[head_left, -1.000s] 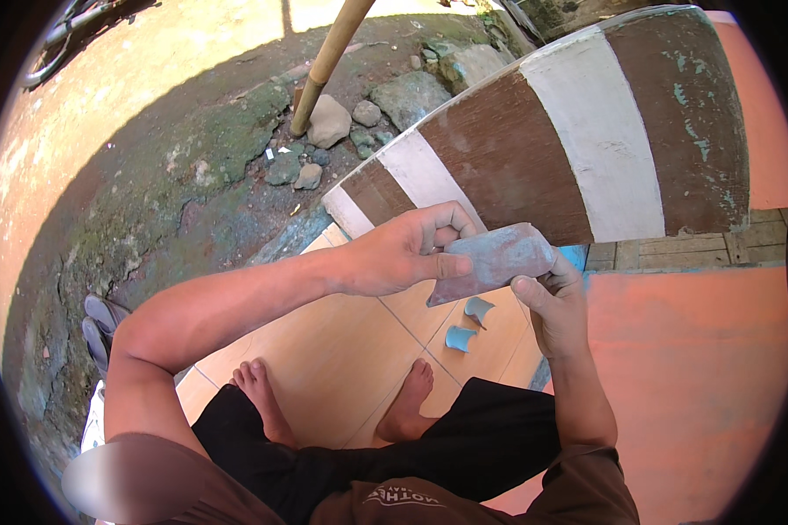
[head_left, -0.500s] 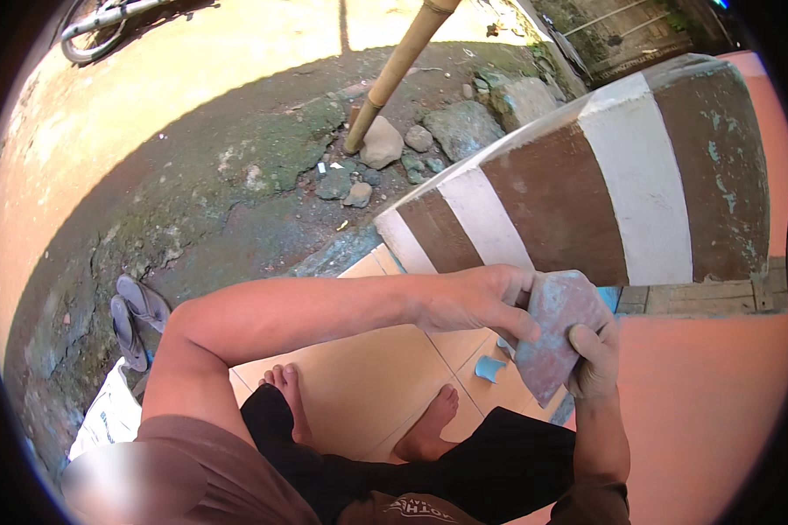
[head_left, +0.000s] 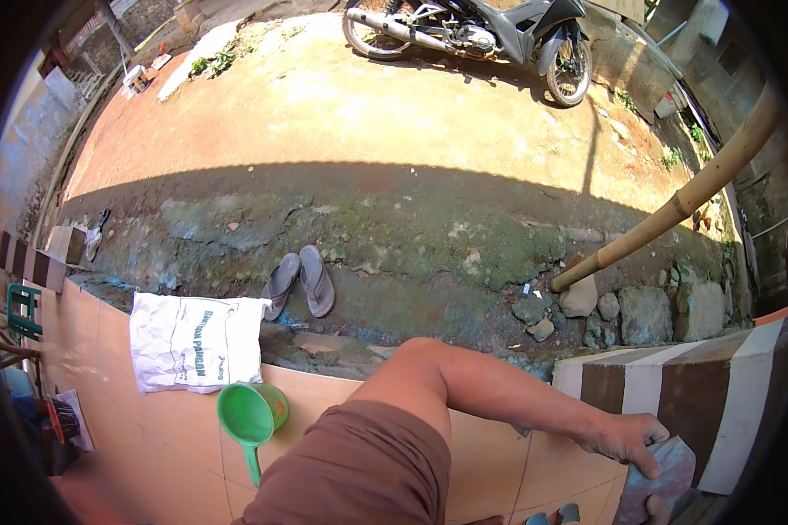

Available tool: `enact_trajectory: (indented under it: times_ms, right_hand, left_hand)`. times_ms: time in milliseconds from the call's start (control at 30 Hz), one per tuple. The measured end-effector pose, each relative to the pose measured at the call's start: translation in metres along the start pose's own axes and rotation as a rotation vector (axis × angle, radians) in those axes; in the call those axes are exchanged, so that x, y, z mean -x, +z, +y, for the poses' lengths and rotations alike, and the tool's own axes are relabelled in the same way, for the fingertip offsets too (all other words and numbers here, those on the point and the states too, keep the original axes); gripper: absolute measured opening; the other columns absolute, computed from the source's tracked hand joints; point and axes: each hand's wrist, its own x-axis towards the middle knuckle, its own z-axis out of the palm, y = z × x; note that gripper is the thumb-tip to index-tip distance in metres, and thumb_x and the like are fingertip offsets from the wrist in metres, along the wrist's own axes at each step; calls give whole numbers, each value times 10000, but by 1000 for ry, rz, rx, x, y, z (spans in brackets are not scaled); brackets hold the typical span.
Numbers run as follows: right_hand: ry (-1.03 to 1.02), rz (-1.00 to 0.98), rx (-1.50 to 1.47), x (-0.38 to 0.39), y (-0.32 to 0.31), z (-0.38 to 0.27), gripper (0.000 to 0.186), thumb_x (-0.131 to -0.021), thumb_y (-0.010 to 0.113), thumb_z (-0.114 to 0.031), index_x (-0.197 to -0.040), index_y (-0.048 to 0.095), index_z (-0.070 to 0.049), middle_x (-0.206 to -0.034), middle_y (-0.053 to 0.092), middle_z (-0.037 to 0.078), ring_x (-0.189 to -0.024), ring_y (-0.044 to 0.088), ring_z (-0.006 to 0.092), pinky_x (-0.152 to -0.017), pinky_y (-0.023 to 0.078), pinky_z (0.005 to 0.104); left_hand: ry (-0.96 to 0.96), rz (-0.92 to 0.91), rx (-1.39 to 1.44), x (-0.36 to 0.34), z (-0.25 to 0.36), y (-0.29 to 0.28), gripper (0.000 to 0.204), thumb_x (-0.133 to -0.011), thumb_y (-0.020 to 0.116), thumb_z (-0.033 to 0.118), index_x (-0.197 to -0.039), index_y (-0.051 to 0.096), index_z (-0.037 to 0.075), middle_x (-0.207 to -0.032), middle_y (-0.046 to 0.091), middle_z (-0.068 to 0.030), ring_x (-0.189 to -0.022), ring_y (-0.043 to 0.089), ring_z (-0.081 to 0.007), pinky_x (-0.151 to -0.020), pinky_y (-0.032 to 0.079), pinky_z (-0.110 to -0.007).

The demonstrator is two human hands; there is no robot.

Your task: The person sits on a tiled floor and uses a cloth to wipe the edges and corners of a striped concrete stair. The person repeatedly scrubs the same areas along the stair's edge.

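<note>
My left hand (head_left: pixel 629 439) reaches far to the right and grips the upper edge of a flat, dusty, purplish-grey sheet with bluish smears (head_left: pixel 671 465); it looks like worn sandpaper. The thumb lies across its face. Of my right hand (head_left: pixel 655 506) only the thumb tip shows, pressed on the same sheet lower down; its other fingers are hidden or out of view. The sheet hangs in front of a low wall with brown and white stripes (head_left: pixel 674 398). Small curved blue pieces (head_left: pixel 569 513) lie on the tiles near the lower edge.
A green dipper (head_left: pixel 247 416) stands on the tiled floor (head_left: pixel 179 446) beside a white printed sack (head_left: pixel 197 341). Grey sandals (head_left: pixel 317 280) lie on the mossy ground. A bamboo pole (head_left: pixel 665 214) slants up among stones (head_left: pixel 578 297). Farther off is a parked motorcycle (head_left: pixel 473 35).
The view has swung to the left and up, bringing the dipper, sack and whole motorcycle into sight. Both hands still hold the sheet, now at the lower right edge of the picture.
</note>
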Motion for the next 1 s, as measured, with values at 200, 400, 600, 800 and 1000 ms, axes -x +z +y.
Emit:
enact_trajectory:
  times_ms: [200,400,600,800,1000]
  right_hand:
    - [-82,46,76,14,17,-10,586,-837,668,-94,-1340,428,88,-930,605,107,-712,599,185,-578,489,230]
    - [-1286,472,1700,49,5,-71,520,-967,618,-169,-1400,457,69,-1297,577,219,-1182,582,349,-992,467,482]
    - [-1296,786,2235,-11,2,-72,522,-937,512,-63,-1456,502,-3,-1445,556,198,-1395,479,359,-1197,209,601]
    - [-1287,818,2199,-41,-2,-58,525,-916,562,-140,-1425,543,-13,-1441,570,148,-1439,419,335,-1214,133,593]
    - [-1217,432,2384,-29,-39,4,522,-1026,490,-328,-1438,526,-11,-1475,522,185,-1462,365,371,-1210,85,599]
  left_hand:
    - [178,41,-374,-14,-14,-9,426,-837,817,395,-894,636,14,-738,581,-11,-678,532,-93,-594,426,-279]
    - [209,281,-100,-20,-5,-22,367,-1039,560,358,-888,648,36,-706,547,16,-665,505,-69,-616,411,-258]
    - [223,474,-95,-13,11,-34,318,-1035,540,258,-807,611,48,-656,505,22,-633,439,-68,-620,368,-264]
    - [184,439,-120,-14,-8,-30,290,-1034,549,227,-830,619,34,-669,511,18,-641,441,-69,-604,363,-253]
    - [187,447,-173,-11,0,-30,294,-1036,542,231,-824,616,41,-689,522,16,-661,454,-75,-635,371,-252]
